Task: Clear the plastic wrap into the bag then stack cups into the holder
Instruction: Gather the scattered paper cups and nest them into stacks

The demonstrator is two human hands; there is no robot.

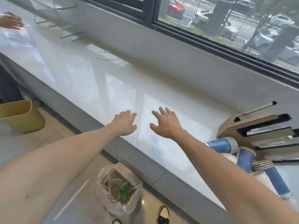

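Note:
My left hand [125, 122] and my right hand [165, 122] hover side by side over the front edge of the glossy white counter [100, 84], fingers spread, holding nothing. Stacks of blue paper cups [221, 145] with striped rims lie on their sides at the right, partly behind my right forearm. A brown cardboard holder [258, 128] with dark slots lies tilted just beyond them. On the floor below the counter stands an open plastic bag [119, 189] with crumpled wrap and something green inside. No loose plastic wrap shows on the counter near my hands.
A wire rack [61, 25] stands at the far left of the counter, and a thin wire [108, 57] lies loose near it. Another person's hand [11, 21] rests at the top left. A yellow bin [19, 115] sits on the floor; my shoe [163, 215] is by the bag.

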